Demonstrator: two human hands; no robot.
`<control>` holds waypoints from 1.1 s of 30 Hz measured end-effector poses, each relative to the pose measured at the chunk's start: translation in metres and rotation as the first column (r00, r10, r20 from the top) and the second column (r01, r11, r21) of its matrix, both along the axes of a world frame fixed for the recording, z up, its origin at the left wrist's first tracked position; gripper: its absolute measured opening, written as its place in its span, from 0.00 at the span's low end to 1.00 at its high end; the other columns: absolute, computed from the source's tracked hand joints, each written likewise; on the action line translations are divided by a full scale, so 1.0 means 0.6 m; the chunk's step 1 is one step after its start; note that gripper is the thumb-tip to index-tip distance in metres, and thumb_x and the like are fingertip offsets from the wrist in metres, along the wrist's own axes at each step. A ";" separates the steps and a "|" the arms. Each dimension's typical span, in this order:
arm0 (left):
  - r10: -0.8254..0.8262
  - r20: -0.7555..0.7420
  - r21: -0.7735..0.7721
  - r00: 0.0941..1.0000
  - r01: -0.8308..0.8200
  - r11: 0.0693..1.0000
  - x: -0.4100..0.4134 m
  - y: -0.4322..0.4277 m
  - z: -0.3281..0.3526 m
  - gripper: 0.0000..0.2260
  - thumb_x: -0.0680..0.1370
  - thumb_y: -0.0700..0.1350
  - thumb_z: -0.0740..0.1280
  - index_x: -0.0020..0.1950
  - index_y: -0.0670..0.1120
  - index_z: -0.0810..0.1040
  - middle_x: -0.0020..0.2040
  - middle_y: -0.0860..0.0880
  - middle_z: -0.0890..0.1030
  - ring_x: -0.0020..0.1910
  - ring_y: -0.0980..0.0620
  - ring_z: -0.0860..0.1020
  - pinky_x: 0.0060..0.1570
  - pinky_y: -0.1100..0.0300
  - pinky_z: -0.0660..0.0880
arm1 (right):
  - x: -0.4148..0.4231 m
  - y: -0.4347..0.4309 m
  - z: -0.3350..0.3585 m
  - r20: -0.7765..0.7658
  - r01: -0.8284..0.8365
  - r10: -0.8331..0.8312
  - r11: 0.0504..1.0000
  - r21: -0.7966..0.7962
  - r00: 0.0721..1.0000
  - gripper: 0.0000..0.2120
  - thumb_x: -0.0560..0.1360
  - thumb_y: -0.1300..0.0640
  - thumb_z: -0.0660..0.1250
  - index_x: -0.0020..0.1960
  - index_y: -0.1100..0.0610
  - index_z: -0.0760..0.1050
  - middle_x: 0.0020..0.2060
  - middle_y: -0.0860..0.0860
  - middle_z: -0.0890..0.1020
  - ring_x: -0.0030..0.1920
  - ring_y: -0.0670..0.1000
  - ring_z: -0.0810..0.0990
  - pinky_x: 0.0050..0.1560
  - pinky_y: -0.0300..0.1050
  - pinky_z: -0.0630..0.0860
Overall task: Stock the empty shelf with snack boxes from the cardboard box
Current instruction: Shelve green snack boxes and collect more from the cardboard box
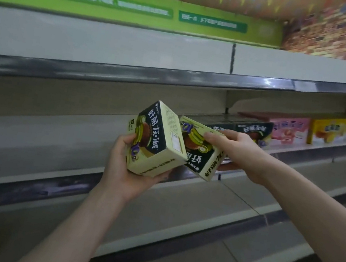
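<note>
My left hand (125, 169) grips a pale yellow and dark snack box (157, 138) from below, tilted, in front of the middle shelf (39, 143). Beside it my right hand (231, 148) holds a second matching snack box (198, 151), turned upside down, fingers over its top edge. The two boxes touch at their near corners. Further right on the same shelf stand more dark snack boxes (254, 129). The cardboard box is out of view.
Pink boxes (289, 129) and yellow boxes (337, 130) line the shelf at the right. A bare upper shelf (112, 47) runs above, with a green sign strip (119, 5) over it. Bare lower shelves (199, 215) lie beneath my arms.
</note>
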State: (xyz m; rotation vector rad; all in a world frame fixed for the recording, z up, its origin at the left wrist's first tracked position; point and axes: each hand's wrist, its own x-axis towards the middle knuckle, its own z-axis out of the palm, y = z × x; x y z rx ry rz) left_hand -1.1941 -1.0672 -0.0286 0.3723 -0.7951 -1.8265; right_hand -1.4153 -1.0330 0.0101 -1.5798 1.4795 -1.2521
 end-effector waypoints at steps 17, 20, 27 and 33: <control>0.426 -0.042 0.058 0.904 -0.424 0.904 0.014 -0.073 0.010 0.14 0.75 0.51 0.63 0.52 0.45 0.83 0.51 0.39 0.84 0.52 0.40 0.79 0.59 0.44 0.73 | 0.069 -0.220 0.015 -0.055 -0.343 0.344 0.939 0.040 0.937 0.21 0.73 0.45 0.70 0.60 0.57 0.76 0.43 0.51 0.84 0.41 0.48 0.82 0.42 0.42 0.78; 0.461 -0.054 0.067 0.886 -0.457 0.887 0.013 -0.082 0.009 0.15 0.76 0.51 0.63 0.55 0.45 0.82 0.54 0.40 0.83 0.55 0.39 0.79 0.60 0.42 0.73 | 0.071 -0.252 0.010 -0.041 -0.330 0.334 0.941 0.073 0.942 0.23 0.73 0.45 0.70 0.60 0.60 0.75 0.45 0.54 0.84 0.43 0.51 0.83 0.44 0.46 0.79; 0.426 -0.058 0.056 0.903 -0.423 0.905 0.009 -0.120 0.006 0.16 0.74 0.52 0.63 0.49 0.44 0.87 0.57 0.38 0.82 0.60 0.36 0.76 0.65 0.33 0.66 | 0.109 -0.322 -0.027 0.323 -0.336 0.289 0.937 0.100 0.901 0.26 0.74 0.48 0.69 0.66 0.60 0.69 0.48 0.58 0.82 0.43 0.54 0.83 0.35 0.44 0.78; 0.440 -0.016 0.140 0.898 -0.434 0.890 0.025 -0.170 0.002 0.26 0.69 0.55 0.67 0.63 0.44 0.80 0.62 0.34 0.77 0.64 0.29 0.70 0.62 0.25 0.60 | 0.157 -0.361 -0.056 0.670 -0.355 0.205 0.930 0.094 0.714 0.21 0.73 0.50 0.68 0.62 0.59 0.74 0.46 0.57 0.82 0.42 0.53 0.81 0.38 0.45 0.76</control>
